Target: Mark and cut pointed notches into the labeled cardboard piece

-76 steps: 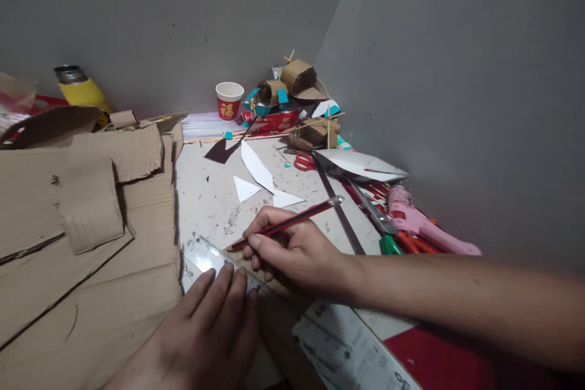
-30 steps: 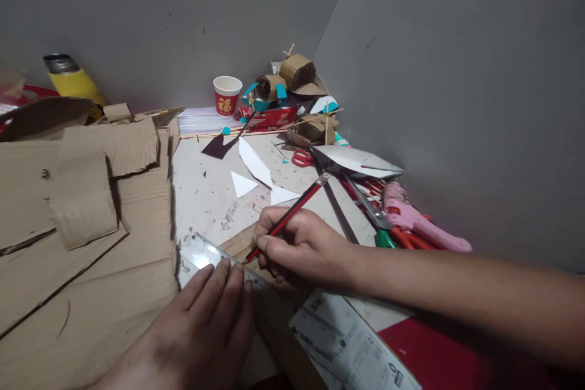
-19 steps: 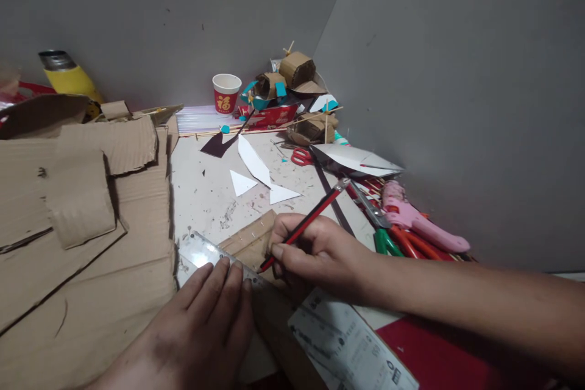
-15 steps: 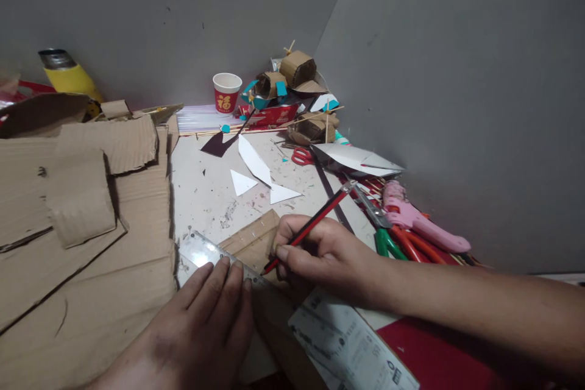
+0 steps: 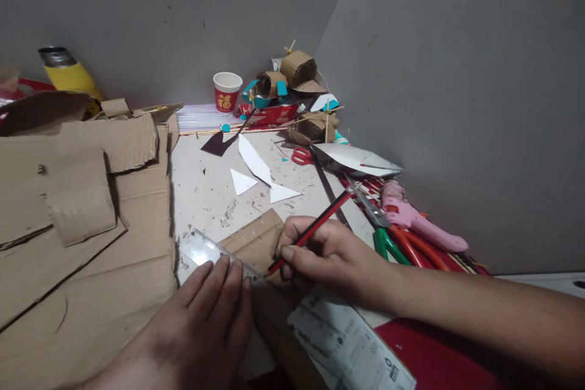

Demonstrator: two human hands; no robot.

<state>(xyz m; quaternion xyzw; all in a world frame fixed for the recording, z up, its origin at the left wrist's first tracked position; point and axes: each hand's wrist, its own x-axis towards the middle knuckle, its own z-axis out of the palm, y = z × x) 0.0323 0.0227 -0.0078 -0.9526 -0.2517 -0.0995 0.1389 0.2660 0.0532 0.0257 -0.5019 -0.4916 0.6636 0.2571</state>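
Note:
My right hand (image 5: 320,259) is closed around a red-and-black pencil (image 5: 315,225), its tip down at the ruler's edge. My left hand (image 5: 205,311) lies flat, fingertips pressing on a metal ruler (image 5: 203,248). Under the ruler is a brown cardboard strip (image 5: 256,234) with short pencil marks along its upper edge. Beside my right wrist, a printed white label (image 5: 351,341) covers cardboard near the table's front; whether it is the same piece, I cannot tell. White paper triangles (image 5: 243,182) and a long white cutout (image 5: 253,158) lie beyond the ruler.
Brown cardboard sheets (image 5: 128,286) fill the left side. At the back stand a yellow bottle (image 5: 73,79), a paper cup (image 5: 227,94) and small cardboard models (image 5: 297,70). To the right lie red-handled scissors (image 5: 301,156), a pink glue gun (image 5: 420,222) and green-and-red-handled tools (image 5: 388,244).
My right hand and the pencil tip have slid slightly right along the ruler's edge. My left hand and the ruler have stayed in place.

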